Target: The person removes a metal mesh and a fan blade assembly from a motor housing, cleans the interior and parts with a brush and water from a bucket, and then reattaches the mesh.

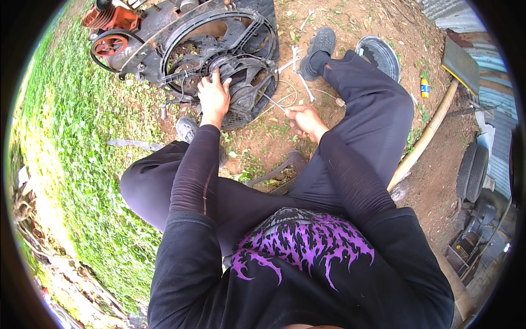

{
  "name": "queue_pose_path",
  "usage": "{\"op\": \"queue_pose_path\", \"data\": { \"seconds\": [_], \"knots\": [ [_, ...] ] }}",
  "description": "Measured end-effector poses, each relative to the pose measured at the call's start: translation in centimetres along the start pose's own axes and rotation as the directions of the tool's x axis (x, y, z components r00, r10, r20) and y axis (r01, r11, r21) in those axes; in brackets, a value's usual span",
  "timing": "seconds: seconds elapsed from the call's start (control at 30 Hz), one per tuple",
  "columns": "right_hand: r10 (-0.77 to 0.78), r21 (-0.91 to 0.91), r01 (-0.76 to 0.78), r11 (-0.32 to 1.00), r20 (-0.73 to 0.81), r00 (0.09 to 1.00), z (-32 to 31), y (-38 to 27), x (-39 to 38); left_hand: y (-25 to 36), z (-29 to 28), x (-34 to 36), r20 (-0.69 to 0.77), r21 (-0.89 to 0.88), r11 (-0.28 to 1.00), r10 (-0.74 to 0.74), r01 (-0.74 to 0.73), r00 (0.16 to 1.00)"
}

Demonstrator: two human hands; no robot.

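Observation:
A black plastic fan assembly (246,93), with a round shroud and grimy blades, lies on the dirt in front of me. My left hand (213,98) rests on its middle, fingers apart and touching the part near the hub. In my right hand (305,122) is a thin metal tool (272,100), like a screwdriver, angled toward the assembly's right side; the fingers are closed around its hidden handle end. Several silver wrenches (296,60) and a pale cord (287,93) lie just to the right of the fan.
Behind the fan is a rusty red-and-grey compressor (115,24). A metal basin (386,46), yellow bottle (424,86) and wooden-handled tool (424,134) lie rightward, near tires (474,170) and corrugated sheeting (496,153). My legs surround the work area; grass (76,153) lies left.

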State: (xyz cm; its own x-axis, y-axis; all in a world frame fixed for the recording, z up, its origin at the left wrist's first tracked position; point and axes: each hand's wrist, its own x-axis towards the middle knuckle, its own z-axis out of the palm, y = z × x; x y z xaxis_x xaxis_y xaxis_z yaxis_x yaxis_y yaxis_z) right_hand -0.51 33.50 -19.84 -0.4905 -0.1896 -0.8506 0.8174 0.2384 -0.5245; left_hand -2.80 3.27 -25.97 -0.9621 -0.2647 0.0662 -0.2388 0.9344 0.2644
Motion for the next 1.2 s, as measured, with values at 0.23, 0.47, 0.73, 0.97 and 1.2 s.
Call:
{"op": "queue_pose_path", "data": {
  "seconds": [0.23, 0.47, 0.73, 0.97, 1.2],
  "knots": [
    [-0.316, -0.490, 0.226, 0.842, -0.108, 0.943, 0.2, 2.1, 2.2, 1.1, -0.3, -0.2, 0.053, 0.031, 0.999, -0.010, 0.008, 0.999],
    [-0.395, -0.854, 0.076, 0.514, -0.157, 0.905, 3.2, 0.5, -1.8, 0.9, -0.3, 0.0, 0.074, 0.010, 0.999, -0.031, 0.030, 0.997],
    [-0.560, -0.817, 0.231, 0.528, -0.130, 0.819, 1.3, 1.2, -0.4, 0.7, -0.6, 0.4, 0.098, -0.078, 0.994, -0.071, 0.079, 0.993],
    [0.037, 0.076, -0.040, 0.996, 0.034, 0.999, 0.3, 1.0, 0.2, -0.1, -0.9, 0.4, 0.133, -0.131, 0.984, -0.100, 0.117, 0.986],
    [-0.395, -0.456, 0.300, 0.838, -0.127, 0.910, 1.5, 2.8, 2.0, 0.6, -0.7, 0.5, 0.096, -0.084, 0.993, -0.078, 0.086, 0.992]
  ]
}}
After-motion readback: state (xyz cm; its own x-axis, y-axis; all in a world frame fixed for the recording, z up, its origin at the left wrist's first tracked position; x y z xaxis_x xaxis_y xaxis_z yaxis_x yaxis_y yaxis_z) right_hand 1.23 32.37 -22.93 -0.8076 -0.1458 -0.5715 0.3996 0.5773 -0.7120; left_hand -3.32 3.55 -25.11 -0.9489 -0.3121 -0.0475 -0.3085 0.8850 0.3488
